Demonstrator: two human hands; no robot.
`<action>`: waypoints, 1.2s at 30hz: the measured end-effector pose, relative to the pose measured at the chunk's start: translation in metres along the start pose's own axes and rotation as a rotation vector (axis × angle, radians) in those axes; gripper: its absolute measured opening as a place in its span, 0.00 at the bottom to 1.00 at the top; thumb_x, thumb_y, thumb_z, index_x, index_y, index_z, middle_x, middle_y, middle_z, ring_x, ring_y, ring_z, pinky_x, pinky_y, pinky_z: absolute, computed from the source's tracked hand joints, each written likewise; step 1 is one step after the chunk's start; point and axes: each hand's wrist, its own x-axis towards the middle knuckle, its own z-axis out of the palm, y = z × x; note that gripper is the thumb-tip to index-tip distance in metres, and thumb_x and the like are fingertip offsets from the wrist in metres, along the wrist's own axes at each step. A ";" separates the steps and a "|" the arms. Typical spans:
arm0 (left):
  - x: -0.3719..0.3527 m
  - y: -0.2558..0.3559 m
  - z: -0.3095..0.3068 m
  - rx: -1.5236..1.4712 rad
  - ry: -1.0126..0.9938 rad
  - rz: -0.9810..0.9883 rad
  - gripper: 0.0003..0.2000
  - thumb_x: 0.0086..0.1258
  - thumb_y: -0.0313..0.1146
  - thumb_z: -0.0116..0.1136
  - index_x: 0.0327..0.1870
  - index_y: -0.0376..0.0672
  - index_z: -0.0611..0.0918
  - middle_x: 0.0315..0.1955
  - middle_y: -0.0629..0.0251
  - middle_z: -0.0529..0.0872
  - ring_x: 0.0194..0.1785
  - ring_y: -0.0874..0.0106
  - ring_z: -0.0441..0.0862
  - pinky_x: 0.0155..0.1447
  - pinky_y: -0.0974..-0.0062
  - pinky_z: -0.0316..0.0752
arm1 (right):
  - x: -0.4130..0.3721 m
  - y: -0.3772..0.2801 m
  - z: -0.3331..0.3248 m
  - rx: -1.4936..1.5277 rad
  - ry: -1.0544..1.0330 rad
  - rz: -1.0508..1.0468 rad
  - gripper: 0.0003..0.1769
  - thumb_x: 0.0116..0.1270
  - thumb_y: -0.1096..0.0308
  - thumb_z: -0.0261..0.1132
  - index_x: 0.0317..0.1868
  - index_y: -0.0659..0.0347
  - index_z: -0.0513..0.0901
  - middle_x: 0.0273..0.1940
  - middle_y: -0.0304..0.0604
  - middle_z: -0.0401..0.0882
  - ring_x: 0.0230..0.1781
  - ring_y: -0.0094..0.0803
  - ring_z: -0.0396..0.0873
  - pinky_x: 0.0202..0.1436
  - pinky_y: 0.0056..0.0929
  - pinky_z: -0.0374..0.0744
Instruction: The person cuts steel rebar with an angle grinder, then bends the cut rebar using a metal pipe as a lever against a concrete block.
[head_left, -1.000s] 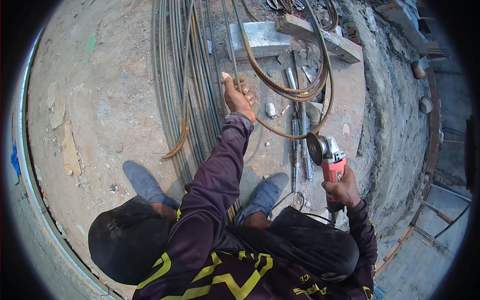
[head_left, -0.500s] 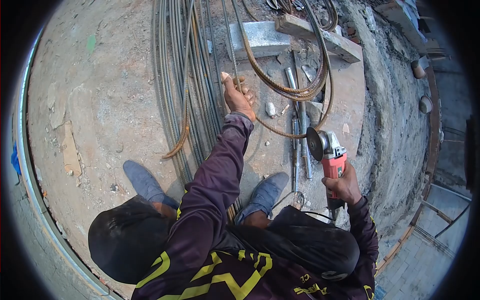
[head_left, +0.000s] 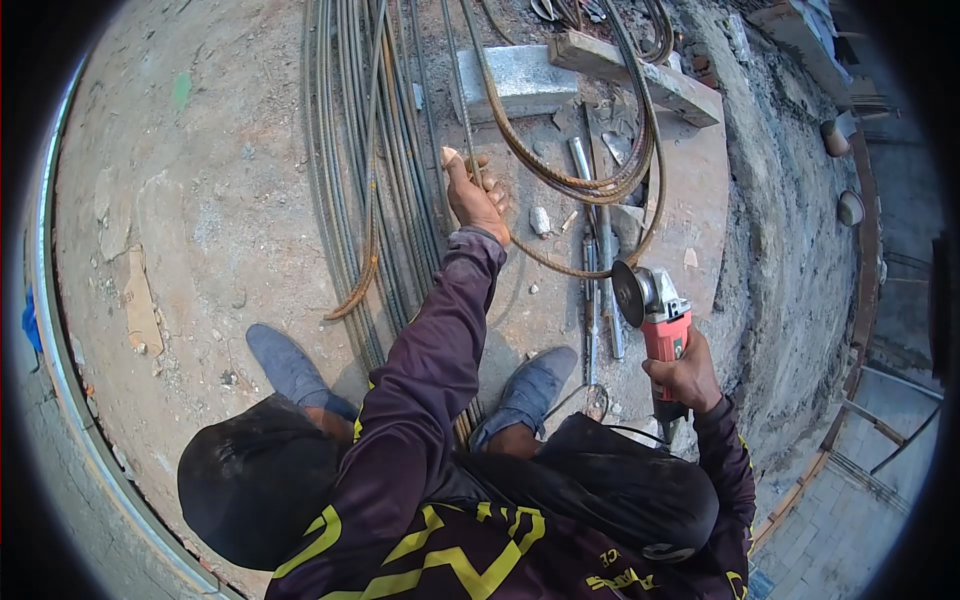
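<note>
My left hand (head_left: 478,200) is wrapped around a thin steel rebar (head_left: 562,268), whose far part runs up past the block and whose near part curves right. A red and silver angle grinder (head_left: 668,338) sits in my right hand (head_left: 688,374), fingers closed around its body. Its dark cutting disc (head_left: 629,293) stands upright at the curved bar, right where the bar bends up. Left of my left hand, a bundle of long rebars (head_left: 400,170) lies on the ground, with one hooked end (head_left: 350,300) curling toward my feet.
A whitish block (head_left: 520,80) and a wooden plank (head_left: 688,92) lie ahead, below looped rebars (head_left: 600,190). Metal tubes (head_left: 613,320) rest on the ground between my left hand and the grinder. My shoes (head_left: 535,385) straddle the bundle. A rough concrete strip (head_left: 790,260) runs along the right.
My right hand and the grinder have shifted very slightly downward. My left hand keeps its hold on the rebar in nearly the same place.
</note>
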 end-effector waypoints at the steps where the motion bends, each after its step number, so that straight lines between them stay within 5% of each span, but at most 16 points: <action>1: 0.000 0.000 0.001 0.003 0.003 0.000 0.28 0.77 0.65 0.43 0.43 0.44 0.76 0.20 0.77 0.68 0.18 0.83 0.62 0.21 0.80 0.56 | -0.001 -0.001 0.000 0.008 0.001 0.004 0.28 0.48 0.76 0.73 0.51 0.65 0.74 0.36 0.35 0.78 0.33 0.24 0.76 0.41 0.29 0.79; 36: 0.000 -0.001 0.001 0.024 0.005 0.027 0.27 0.77 0.63 0.43 0.42 0.44 0.75 0.20 0.77 0.68 0.18 0.83 0.62 0.20 0.80 0.55 | -0.001 -0.003 -0.002 -0.030 -0.019 0.002 0.27 0.48 0.76 0.73 0.50 0.65 0.74 0.36 0.35 0.78 0.33 0.23 0.76 0.40 0.28 0.78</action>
